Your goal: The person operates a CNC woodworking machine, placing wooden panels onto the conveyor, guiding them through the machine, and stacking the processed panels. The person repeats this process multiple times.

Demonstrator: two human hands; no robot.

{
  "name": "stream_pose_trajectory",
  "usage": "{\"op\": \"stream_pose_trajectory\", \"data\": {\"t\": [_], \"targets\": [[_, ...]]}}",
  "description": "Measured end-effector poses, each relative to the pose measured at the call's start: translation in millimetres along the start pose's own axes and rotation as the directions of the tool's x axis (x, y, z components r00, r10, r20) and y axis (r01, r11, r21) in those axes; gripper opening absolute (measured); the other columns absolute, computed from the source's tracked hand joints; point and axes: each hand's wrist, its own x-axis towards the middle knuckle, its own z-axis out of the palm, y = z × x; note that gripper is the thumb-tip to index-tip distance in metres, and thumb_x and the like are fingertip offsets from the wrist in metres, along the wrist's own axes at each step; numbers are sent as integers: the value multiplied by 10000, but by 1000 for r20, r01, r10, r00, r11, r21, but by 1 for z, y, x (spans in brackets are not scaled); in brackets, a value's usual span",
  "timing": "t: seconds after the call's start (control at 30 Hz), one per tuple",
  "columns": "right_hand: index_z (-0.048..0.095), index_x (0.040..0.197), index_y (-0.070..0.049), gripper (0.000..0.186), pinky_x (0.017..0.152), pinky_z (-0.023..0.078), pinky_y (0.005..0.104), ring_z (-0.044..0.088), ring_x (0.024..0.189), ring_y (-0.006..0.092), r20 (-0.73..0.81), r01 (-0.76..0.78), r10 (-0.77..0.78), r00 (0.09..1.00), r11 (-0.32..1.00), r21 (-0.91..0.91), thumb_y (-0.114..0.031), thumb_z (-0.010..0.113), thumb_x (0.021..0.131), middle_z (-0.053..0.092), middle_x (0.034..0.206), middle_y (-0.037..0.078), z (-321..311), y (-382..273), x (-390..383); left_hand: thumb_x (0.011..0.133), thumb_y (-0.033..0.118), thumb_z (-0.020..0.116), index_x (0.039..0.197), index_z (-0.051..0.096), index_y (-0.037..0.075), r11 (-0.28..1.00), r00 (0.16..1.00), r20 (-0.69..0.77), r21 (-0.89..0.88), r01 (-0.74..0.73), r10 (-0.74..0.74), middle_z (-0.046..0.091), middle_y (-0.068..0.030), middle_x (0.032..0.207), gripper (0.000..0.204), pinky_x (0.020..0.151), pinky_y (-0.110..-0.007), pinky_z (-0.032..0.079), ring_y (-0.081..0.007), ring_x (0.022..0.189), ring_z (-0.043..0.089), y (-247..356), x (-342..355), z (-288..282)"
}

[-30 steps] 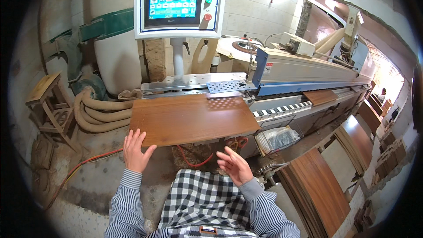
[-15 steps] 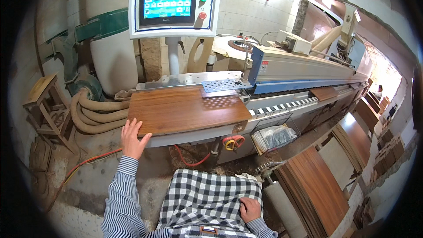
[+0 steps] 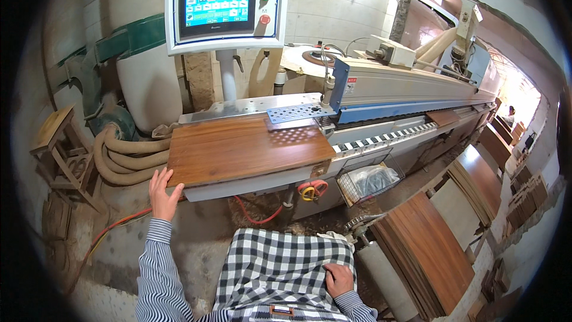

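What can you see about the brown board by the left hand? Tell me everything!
The board is rectangular and looks like wood: reddish brown, with streaky grain running lengthwise. Its top is shiny, with a dotted reflection near the blue plate at its far edge. It lies flat on a pale bed. The left hand is at its near left corner, seemingly touching it.

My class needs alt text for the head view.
A person's left hand is spread at the near left corner of a brown board lying on a long machine; the right hand rests on checked cloth. A lit control screen stands behind; stacked boards lie at right.
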Motion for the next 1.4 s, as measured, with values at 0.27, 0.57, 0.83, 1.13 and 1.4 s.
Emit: {"op": "stream_pose_trajectory", "data": {"t": [0.27, 0.57, 0.83, 1.13, 1.4], "targets": [[674, 976, -55, 195, 810, 473, 392, 614, 878, 287, -5, 1, -1, 1000, 1000, -17, -62, 594, 798, 683, 965, 107, -1, -3, 1, 798, 263, 716, 1255, 564, 61, 1000, 1000, -15, -25, -1, 0, 511, -127, 1364, 523, 1109, -443, 262, -333, 1351, 338, 6, 2, -1], [678, 978, -36, 193, 818, 473, 394, 608, 885, 290, 11, -6, 6, 1000, 1000, -12, -68, 592, 808, 684, 964, 119, -2, -3, 2, 758, 277, 744, 1250, 569, 76, 995, 998, -31, -82, 55, -57, 547, -129, 1320, 560, 1133, -472, 203, -316, 1361, 326, 29, 4, 3], [680, 970, -36, 183, 815, 479, 400, 612, 881, 299, -3, -42, 42, 999, 999, 18, -72, 588, 816, 682, 960, 130, -3, -4, 3, 745, 320, 761, 1213, 591, 91, 999, 998, -39, -7, -40, 40, 545, -171, 1301, 548, 1155, -490, 140, -297, 1345, 361, 70, 6, 37], [623, 1049, -49, 319, 868, 420, 445, 551, 974, 324, -199, -19, -37, 979, 962, -273, -44, 615, 730, 628, 1074, 138, -68, 26, 68, 817, 348, 673, 1276, 533, 86, 929, 936, 3, 117, -350, 352, 571, -93, 1277, 547, 1115, -497, 205, -297, 1269, 435, 72, 10, 67], [579, 1156, -68, 474, 1010, 346, 455, 487, 1121, 307, -130, -38, -87, 988, 673, -739, -35, 639, 686, 540, 1239, 102, -110, 105, 118, 781, 313, 688, 1228, 565, 99, 891, 886, -169, 234, -390, 432, 572, -53, 1201, 510, 1036, -457, 299, -257, 1164, 476, 64, 5, 92]]}}
